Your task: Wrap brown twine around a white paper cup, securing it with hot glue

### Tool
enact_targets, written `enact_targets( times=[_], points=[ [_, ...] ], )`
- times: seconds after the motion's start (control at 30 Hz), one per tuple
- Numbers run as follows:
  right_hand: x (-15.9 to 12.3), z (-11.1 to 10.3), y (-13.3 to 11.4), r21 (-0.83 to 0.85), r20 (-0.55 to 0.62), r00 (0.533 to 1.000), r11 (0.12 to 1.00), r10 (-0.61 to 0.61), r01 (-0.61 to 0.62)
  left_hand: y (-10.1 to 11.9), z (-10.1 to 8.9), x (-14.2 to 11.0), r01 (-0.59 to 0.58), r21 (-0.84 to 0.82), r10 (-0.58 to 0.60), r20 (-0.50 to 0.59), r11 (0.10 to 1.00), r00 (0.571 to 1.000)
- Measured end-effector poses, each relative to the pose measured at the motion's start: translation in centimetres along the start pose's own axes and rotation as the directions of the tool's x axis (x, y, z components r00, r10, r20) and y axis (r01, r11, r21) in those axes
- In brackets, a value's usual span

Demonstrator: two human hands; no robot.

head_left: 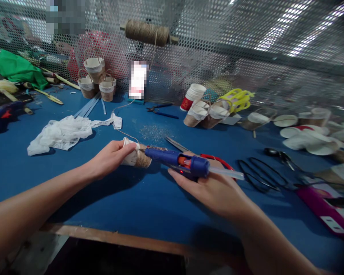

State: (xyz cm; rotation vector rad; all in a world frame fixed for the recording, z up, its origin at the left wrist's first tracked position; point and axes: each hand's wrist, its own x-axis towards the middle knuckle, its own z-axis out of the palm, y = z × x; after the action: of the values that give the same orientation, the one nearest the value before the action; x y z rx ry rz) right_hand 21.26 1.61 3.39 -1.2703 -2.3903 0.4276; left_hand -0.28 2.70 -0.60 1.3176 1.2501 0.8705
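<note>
My left hand [116, 156] is closed around a small paper cup [143, 159] wrapped partly in brown twine, tipped on its side above the table. Gripped in my right hand [206, 183] is a blue glue gun [172, 157], a clear glue stick jutting from its back and a small red light glowing on it. The gun's nozzle meets or nearly meets the twine-wrapped cup; the exact contact is too small to tell. A strand of twine runs from the cup toward white lace [63, 133] on the left. Red-handled scissors [215, 158] lie partly hidden behind my right hand.
Twine-covered little baskets [99, 82] stand stacked at the back left, near a twine spool [147, 32] on the mesh wall. Pliers [163, 110], more cups [197, 110] and yellow netting [237, 100] lie along the back. A black cable [260, 175] and purple power strip [321, 210] occupy the right.
</note>
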Motion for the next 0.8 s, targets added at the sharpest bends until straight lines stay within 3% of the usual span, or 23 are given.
enact_targets(
  times=[0.33, 0.6, 0.8],
  points=[
    [-0.08, -0.17, -0.21, 0.015, 0.036, 0.999, 1.0, -0.004, 0.003, 0.19, -0.1, 0.0, 0.0, -0.009, 0.0, -0.001, 1.0, 1.0],
    [0.2, -0.31, -0.24, 0.009, 0.009, 1.0, 1.0, 0.013, -0.014, 0.02, -0.12, -0.13, -0.086, 0.191, 0.088, -0.001, 0.978, 0.996],
    [0.1, -0.35, -0.4, 0.008, 0.008, 1.0, 1.0, 0.007, -0.007, -0.07, -0.25, -0.15, -0.136, 0.237, 0.141, -0.006, 0.962, 0.99]
  ],
)
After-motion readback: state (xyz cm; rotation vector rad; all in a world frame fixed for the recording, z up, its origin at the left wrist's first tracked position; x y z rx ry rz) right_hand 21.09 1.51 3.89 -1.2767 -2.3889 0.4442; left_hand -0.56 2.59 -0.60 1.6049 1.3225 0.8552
